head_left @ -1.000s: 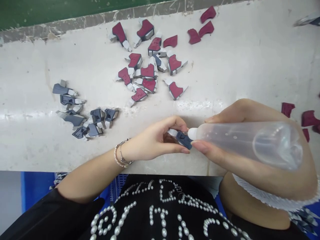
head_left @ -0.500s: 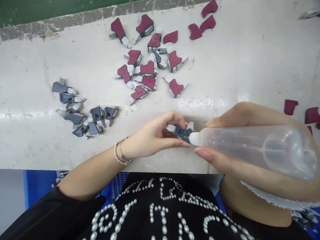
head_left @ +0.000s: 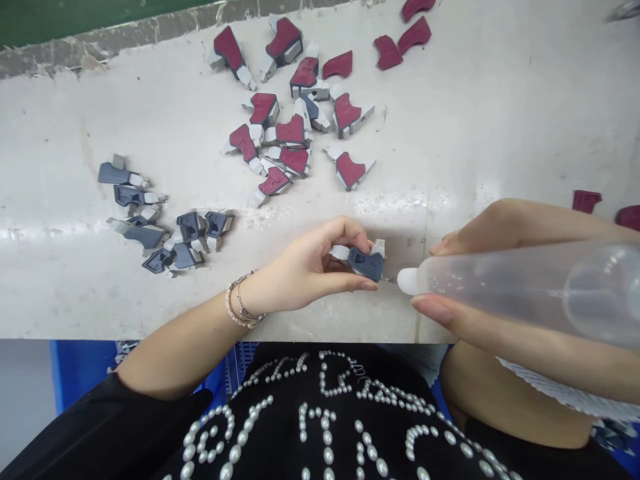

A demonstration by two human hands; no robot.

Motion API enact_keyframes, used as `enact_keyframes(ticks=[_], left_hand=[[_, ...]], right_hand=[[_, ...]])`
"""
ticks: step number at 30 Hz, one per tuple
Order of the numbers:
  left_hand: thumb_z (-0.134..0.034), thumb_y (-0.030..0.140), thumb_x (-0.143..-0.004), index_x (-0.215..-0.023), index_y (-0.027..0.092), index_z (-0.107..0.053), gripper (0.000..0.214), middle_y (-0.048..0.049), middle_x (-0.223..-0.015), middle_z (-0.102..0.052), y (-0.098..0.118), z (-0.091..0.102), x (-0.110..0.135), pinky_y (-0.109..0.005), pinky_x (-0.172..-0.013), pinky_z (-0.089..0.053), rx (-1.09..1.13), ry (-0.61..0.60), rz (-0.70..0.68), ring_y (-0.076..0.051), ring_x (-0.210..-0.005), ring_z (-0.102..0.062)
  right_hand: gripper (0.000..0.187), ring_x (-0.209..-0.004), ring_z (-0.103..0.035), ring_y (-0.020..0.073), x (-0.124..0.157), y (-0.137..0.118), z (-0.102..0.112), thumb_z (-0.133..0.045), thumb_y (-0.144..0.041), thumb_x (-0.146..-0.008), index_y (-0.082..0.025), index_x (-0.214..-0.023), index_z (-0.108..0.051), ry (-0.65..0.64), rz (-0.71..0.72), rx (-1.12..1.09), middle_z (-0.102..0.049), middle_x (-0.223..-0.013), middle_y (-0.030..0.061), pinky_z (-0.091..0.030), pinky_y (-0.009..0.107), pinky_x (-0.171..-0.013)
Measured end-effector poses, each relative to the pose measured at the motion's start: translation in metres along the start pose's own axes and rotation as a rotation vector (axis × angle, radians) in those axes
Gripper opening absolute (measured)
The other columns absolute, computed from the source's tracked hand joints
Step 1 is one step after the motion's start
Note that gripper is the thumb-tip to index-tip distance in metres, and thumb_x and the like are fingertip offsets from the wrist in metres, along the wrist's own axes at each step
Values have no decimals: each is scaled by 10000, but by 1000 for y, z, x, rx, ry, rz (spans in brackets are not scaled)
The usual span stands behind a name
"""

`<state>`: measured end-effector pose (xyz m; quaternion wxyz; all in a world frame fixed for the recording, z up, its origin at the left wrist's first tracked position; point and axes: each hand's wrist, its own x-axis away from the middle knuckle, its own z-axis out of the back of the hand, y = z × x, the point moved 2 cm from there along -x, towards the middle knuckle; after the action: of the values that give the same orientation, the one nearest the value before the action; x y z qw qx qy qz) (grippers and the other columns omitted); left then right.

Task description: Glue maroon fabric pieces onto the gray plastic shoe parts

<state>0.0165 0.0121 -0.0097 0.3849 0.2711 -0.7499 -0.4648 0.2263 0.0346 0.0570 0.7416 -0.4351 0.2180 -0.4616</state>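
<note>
My left hand pinches a small grey-blue plastic part with pale grey tabs between thumb and fingers, just above the bench. My right hand grips a translucent squeeze bottle lying nearly level, with its white nozzle pointing left. A thin metal tip at the nozzle's end stops close to the held part, and I cannot tell whether they touch. Part of my right hand is seen through the bottle.
A pile of crimson-and-grey plastic parts lies on the white-stained bench, with grey-blue parts at the left. Loose crimson pieces lie at the top right. Below the bench edge is a blue crate.
The bottle has moved right, drawing its nozzle back from the held part. The part has turned in my left hand, showing more of its pale tabs. The whole view has shifted slightly.
</note>
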Motion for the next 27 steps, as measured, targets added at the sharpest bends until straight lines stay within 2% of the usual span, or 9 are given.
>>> enact_keyframes(ticks=[3, 7, 14, 17, 22, 27], left_hand=[[-773, 113, -806, -1004, 168, -544, 307, -49, -1061, -553, 0, -1, 0, -220, -830, -624, -6, -12, -20, -170, -1145, -587], [-759, 81, -810, -1009, 159, -546, 301, -33, -1051, -543, -2, -2, 1, -205, -829, -622, -7, -20, -36, -123, -1054, -591], [-753, 89, -817, -1016, 157, -548, 294, -35, -1060, -556, -2, -2, 2, -226, -840, -621, -17, -50, -3, -133, -1081, -586], [-756, 103, -815, -1012, 163, -547, 292, -39, -1068, -567, -1, -2, 2, -259, -846, -624, -29, -52, 20, -148, -1083, -590], [-756, 113, -817, -1001, 169, -550, 282, -40, -1073, -585, 1, -1, 1, -226, -760, -602, -23, -54, 15, -146, -1032, -615], [-759, 126, -819, -997, 178, -552, 278, -48, -1066, -620, 1, -1, 1, -269, -805, -600, -64, -47, -16, -164, -1011, -636]], right_hand=[[282, -519, -604, 111, 1, -1, 0, -723, -527, -871, -287, -796, -595, -13, 14, 42, -648, -669, -60, -418, 272, -346], [310, -512, -580, 119, 3, -1, 1, -764, -558, -824, -302, -772, -597, 85, -70, 156, -634, -660, -59, -386, 290, -348], [296, -564, -601, 146, 2, -3, -1, -738, -571, -840, -317, -794, -594, 77, -101, 137, -643, -710, -52, -376, 319, -380], [302, -567, -593, 143, -2, -5, -4, -732, -554, -852, -300, -789, -582, 63, -78, 111, -628, -709, -46, -385, 313, -401], [310, -535, -602, 138, -5, -9, -5, -759, -487, -849, -257, -781, -564, 39, -18, 81, -636, -672, -33, -406, 305, -379], [278, -497, -585, 126, -8, -14, -10, -734, -456, -875, -269, -794, -544, 33, 12, 52, -612, -656, -56, -427, 299, -373]])
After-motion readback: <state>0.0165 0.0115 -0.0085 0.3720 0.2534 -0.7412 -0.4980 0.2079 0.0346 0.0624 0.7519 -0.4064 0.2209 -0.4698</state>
